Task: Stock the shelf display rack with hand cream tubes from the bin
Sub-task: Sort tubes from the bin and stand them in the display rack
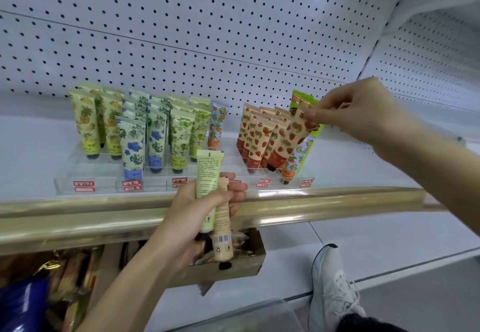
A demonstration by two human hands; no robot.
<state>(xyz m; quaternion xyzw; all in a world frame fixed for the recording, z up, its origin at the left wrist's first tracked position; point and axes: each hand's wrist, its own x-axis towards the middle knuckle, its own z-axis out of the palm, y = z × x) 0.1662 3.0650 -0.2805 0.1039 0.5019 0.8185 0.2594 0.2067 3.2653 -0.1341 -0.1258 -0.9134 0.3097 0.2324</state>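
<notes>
A clear acrylic display rack (85,175) stands on the white shelf, holding rows of hand cream tubes: pineapple, blue flower, green, orange and strawberry prints. My right hand (363,110) pinches the crimped top of a strawberry tube (288,139), tilted over the rack's right rows with its black cap down. My left hand (205,207) grips two tubes in front of the shelf edge: a light green tube (207,175) and a beige tube (223,227), both cap down. Below them a cardboard bin (233,272) with more tubes is partly hidden by my left arm.
A gold shelf rail (104,217) runs across the front. White pegboard (207,32) backs the shelf. Bagged goods (52,279) sit at the lower left. A white sneaker (332,285) rests on the lower ledge at right. A clear plastic bin edge (259,313) shows at the bottom.
</notes>
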